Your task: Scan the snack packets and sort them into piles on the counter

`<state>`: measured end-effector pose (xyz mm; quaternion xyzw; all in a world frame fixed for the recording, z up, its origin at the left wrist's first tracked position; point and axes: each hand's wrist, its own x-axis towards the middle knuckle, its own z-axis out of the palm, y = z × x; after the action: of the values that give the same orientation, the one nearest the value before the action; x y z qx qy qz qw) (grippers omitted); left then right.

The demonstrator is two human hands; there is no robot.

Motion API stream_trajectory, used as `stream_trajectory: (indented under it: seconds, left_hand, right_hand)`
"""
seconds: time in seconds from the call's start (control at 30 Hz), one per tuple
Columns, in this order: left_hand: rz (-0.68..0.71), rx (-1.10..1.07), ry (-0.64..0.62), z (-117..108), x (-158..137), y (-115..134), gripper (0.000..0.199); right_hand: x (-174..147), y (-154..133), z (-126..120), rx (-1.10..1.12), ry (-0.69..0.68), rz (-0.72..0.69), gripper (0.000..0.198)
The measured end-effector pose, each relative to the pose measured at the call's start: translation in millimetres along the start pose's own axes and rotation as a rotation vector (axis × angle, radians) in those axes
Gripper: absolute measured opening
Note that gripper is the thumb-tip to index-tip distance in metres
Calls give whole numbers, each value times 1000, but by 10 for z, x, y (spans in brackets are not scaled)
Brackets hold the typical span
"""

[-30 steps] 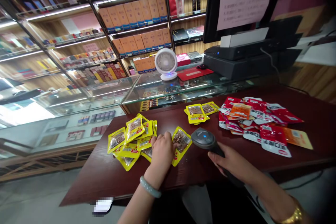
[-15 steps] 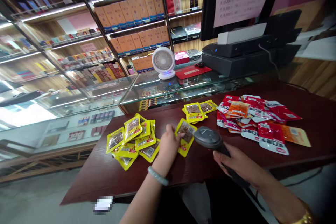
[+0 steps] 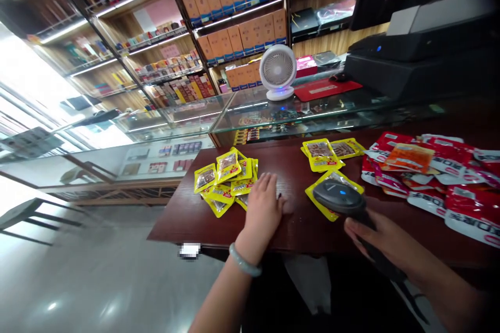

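Observation:
My right hand is wrapped round the handle of a black barcode scanner. The scanner's head, with a small blue light, is over a yellow snack packet and hides much of it. My left hand is low over the counter with its fingers stretched out and no packet visible in it. Just left of that hand lies a pile of yellow snack packets, partly behind the fingers. A few more yellow packets lie farther back, beyond the scanner.
Red, white and orange packets are heaped on the right of the dark wooden counter. Behind stand a glass display case, a white fan and a black register with a monitor. A stool is at far left.
My left hand has let go of the single yellow packet and moved left towards the pile. The scanner's head is now over that packet. The camera view has shifted.

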<state>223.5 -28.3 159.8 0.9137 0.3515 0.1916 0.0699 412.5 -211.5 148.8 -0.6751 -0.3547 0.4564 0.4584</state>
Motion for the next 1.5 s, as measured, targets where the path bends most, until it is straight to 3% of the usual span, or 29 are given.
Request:
stream_trajectory:
  seconds: [0.13,0.23,0.33,0.43,0.57,0.7,0.87,1.2,1.37,1.5]
  left_hand:
    - [-42,105,-37,-105,-388,-315,42]
    - [-34,200,-35,-53,-594,-453,54]
    - [-34,246,-83,9,-680,-441,68]
    - [-10,187,-162,19,-683,-242,75]
    - [68,-75,-238,10,-602,65,72]
    - [54,-239,-126,15,-416,49,46]
    - [82,-76,-106,-21,-206,-211,38]
    - [263,369,-97,-15,78,-498,59]
    - [313,357,-83,25,277,-475,64]
    - [386,271,-43,136,398,-272,70]
  right_hand:
    - [56,32,75,-2,-31,9,47]
    - [86,31,119,3,-52,0,44]
    - [117,5,163,21,-61,-3,44]
    - [149,-27,200,23,-57,-12,47]
    - [160,-50,211,23,-72,-39,50]
    - [125,-60,182,-1,-58,-48,49]
    - [94,-65,154,-23,-72,-51,47]
    - [98,-34,137,-4,-108,-20,45]
    - [110,30,117,10,-126,-47,42]
    - [108,25,108,19,-111,-58,42]
